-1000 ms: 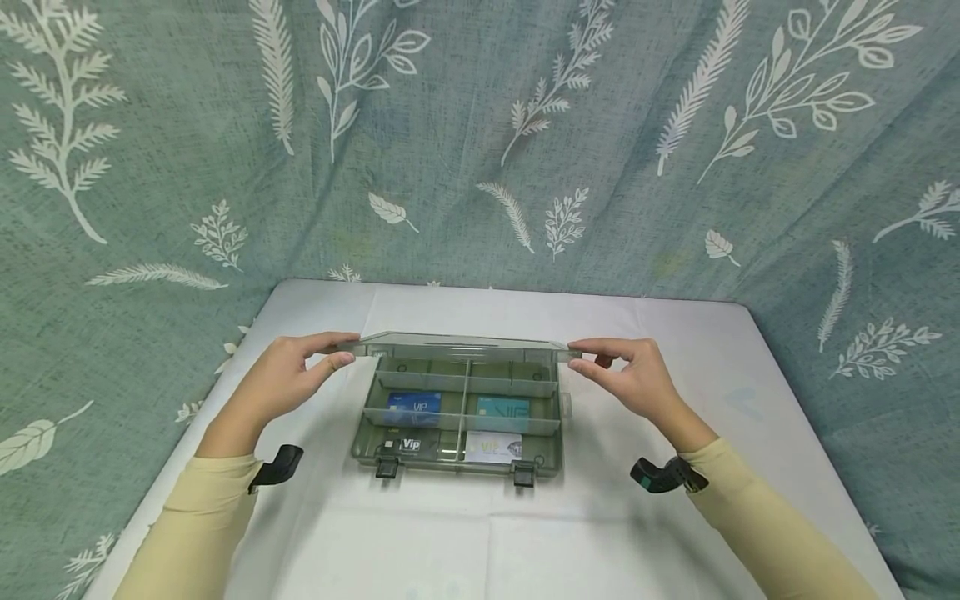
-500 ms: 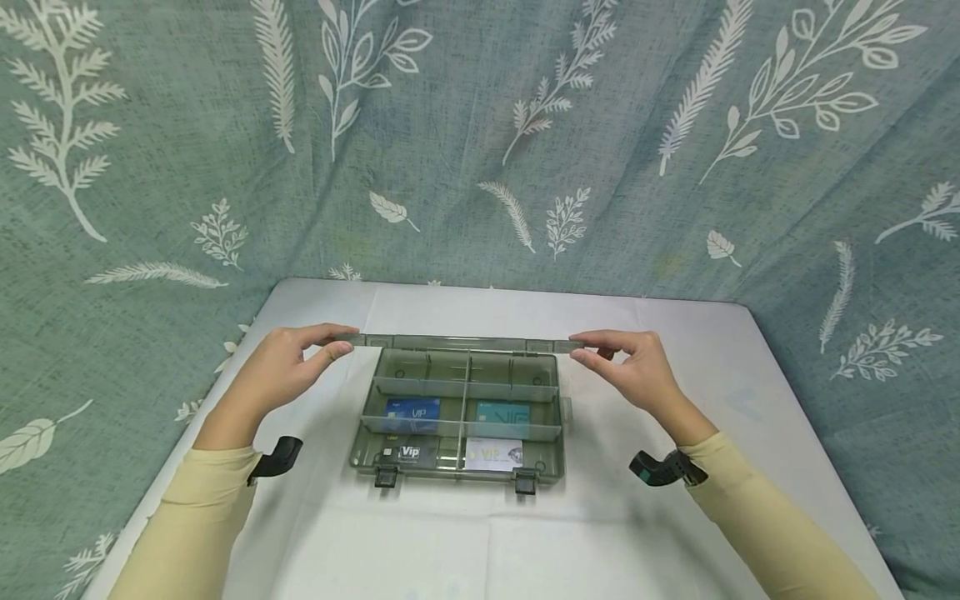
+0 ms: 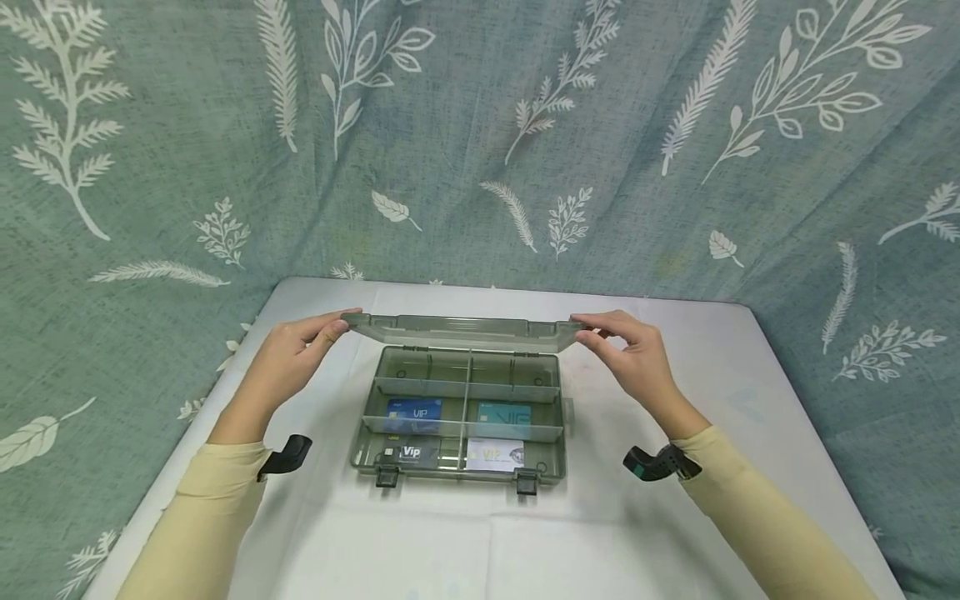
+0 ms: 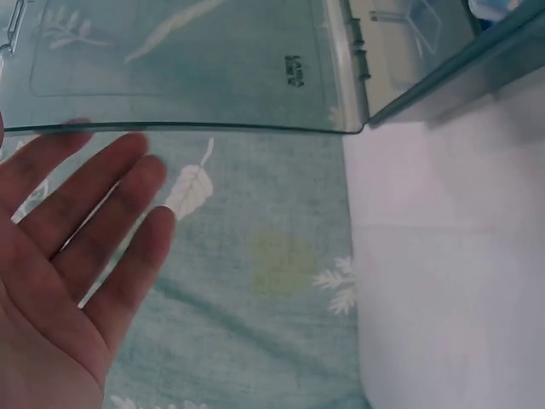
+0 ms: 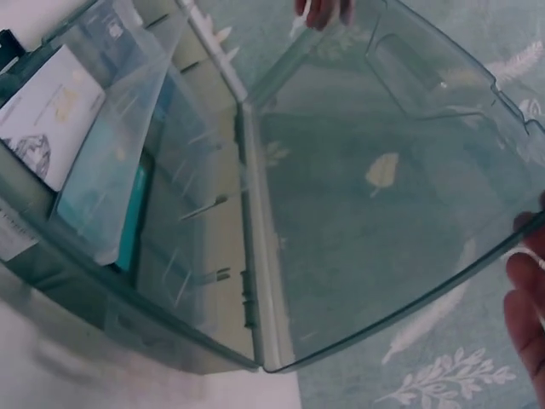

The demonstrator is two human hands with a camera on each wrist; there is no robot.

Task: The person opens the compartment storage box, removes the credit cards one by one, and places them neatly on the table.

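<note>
A grey-green see-through plastic organizer box (image 3: 423,364) rests on the white cloth, its lid (image 3: 472,327) raised on the back hinges. My left hand (image 3: 281,367) pinches the lid's left corner between thumb and fingers; my right hand (image 3: 637,362) does likewise at the right corner. Below the lid, the middle row of compartments holds a blue VIP card (image 3: 423,410) and a teal one (image 3: 504,414). In the front row lie a dark Vip card (image 3: 415,452) and a white VIP card (image 3: 497,455). The right wrist view shows the lid (image 5: 383,187) angled away from the box.
Two dark latches (image 3: 387,477) stick out from the box's front edge. A white cloth (image 3: 420,550) covers the table. Green leaf-patterned fabric (image 3: 450,125) hangs behind and along both sides. Each wrist wears a black device (image 3: 288,454).
Both hands have risen slightly in the head view, tilting the lid farther back. Its inner face now shows, where it was nearly edge-on half a second ago. The box and cards stay in place.
</note>
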